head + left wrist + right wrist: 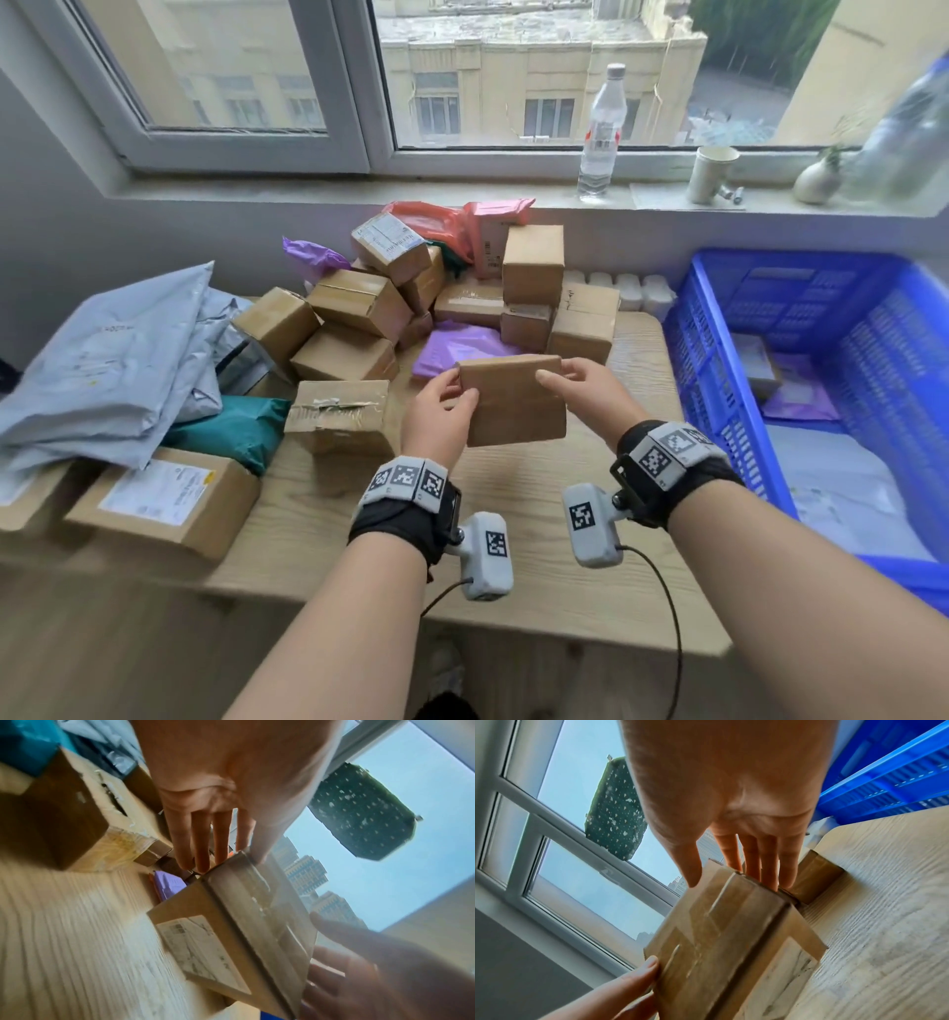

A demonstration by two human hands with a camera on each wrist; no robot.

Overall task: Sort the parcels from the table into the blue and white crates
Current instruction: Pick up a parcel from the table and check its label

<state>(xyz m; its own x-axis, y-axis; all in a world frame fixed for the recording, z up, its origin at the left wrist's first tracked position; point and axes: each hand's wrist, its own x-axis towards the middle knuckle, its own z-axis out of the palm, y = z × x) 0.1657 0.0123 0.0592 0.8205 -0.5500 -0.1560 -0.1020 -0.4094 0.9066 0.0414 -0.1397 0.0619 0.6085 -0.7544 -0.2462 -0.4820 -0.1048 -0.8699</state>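
The box [513, 401] is held in the air above the counter [539, 580], just in front of the pile of parcels [411, 303] and to the left of the blue crate [821, 390]. The left hand [436, 411] pinches the box's left edge, thumb on the near face and fingers behind. The right hand [585, 383] pinches the upper right corner the same way. Both grips sit on edges only, and the box's faces look taped and glossy in the wrist views, so it could slip or swing if one hand lets go carelessly. The label [203, 949] faces down, away from the head; a misread would likely send the box to the wrong crate. No white crate is in view. A careless carry toward the blue crate might catch its near wall.
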